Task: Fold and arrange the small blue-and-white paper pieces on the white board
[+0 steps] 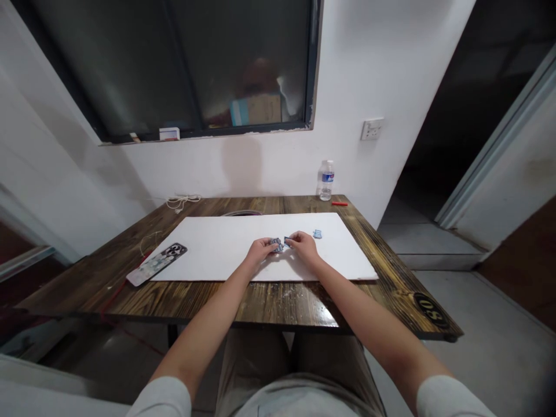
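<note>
White board (pixel 217 249) lies beneath the left hand (pixel 259 250), pinched nearly closed on a bluish striped bundle (pixel 277 245), best kept steady; just beside, the right hand (pixel 304 246) fingertip-pinches a small blue piece (pixel 287 241); farther right rests a blue-striped cluster (pixel 317 234).

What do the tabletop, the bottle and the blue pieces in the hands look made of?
Tabletop: wood or wood-look, glossy finish; dark grain, bright glare near the front edge.
Bottle: probably clear, smooth plastic; see-through, pale cap.
Blue pieces: perhaps plastic or printed card; too small to settle material or finish.
</note>
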Demonstrator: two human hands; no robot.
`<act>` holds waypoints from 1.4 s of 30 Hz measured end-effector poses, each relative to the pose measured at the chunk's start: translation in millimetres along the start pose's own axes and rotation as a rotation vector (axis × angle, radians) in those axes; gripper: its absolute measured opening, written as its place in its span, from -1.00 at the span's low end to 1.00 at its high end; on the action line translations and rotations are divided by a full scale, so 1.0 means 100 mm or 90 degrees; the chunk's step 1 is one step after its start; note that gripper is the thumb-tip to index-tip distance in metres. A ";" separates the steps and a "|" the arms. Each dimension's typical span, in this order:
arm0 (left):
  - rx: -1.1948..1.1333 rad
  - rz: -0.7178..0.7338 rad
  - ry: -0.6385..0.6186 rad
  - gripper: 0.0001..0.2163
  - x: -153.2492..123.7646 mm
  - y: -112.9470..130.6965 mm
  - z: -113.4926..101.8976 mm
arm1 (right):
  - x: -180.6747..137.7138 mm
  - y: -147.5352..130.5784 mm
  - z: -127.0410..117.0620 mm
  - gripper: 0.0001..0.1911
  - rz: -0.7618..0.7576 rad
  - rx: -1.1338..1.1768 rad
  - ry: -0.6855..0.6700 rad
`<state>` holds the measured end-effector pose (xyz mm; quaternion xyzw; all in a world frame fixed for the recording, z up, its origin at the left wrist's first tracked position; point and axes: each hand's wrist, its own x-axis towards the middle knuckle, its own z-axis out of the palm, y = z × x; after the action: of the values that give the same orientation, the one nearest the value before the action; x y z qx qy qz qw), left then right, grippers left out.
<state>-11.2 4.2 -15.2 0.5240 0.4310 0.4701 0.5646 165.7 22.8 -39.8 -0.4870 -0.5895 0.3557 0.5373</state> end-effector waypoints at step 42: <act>0.056 0.008 0.051 -0.64 -0.05 0.05 0.06 | -0.04 -0.06 -0.01 -0.81 -0.154 -0.128 -0.119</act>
<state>-6.1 -1.8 -9.8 0.5319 0.4704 0.4747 0.5201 165.0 17.3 -35.2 -0.4288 -0.7238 0.2712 0.4678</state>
